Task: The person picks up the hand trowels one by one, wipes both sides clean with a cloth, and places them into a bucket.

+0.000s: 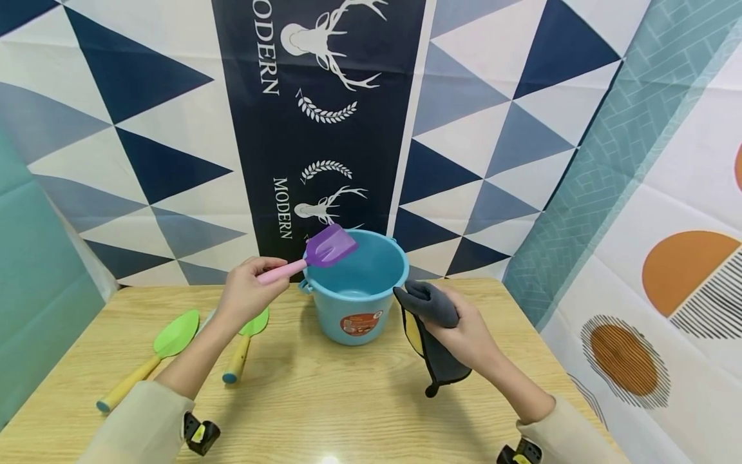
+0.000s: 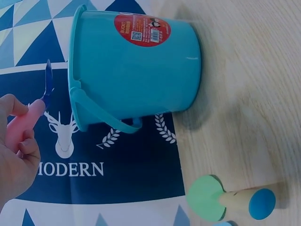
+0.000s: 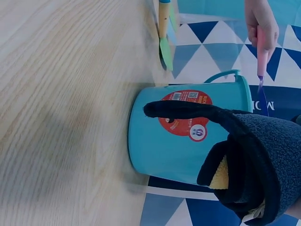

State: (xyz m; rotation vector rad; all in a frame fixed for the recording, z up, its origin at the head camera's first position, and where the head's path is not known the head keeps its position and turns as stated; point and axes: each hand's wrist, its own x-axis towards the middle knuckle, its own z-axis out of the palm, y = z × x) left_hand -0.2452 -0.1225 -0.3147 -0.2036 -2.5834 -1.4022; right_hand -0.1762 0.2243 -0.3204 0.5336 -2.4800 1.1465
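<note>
In the head view my left hand (image 1: pixel 249 293) grips the pink handle of a toy shovel (image 1: pixel 332 246). Its purple blade is over the left part of the rim of a light-blue bucket (image 1: pixel 330 316). The left wrist view shows the blade edge-on beside the bucket's mouth. My right hand (image 1: pixel 468 332) holds a bunched dark-grey cloth (image 1: pixel 443 354) with black edging and a yellow reverse side, just right of the bucket. One corner of the cloth hangs down. An orange-red label (image 3: pixel 186 115) is on the bucket's front, partly covered by the cloth in the right wrist view.
On the wooden table (image 1: pixel 342 406), left of the bucket, lie two green-bladed shovels, one farther left (image 1: pixel 176 334) and one nearer (image 1: pixel 236 361), both with yellow handles. A light-blue piece (image 1: pixel 207 319) shows between them, mostly hidden behind my left arm. A patterned cloth backdrop (image 1: pixel 174 142) stands behind the table.
</note>
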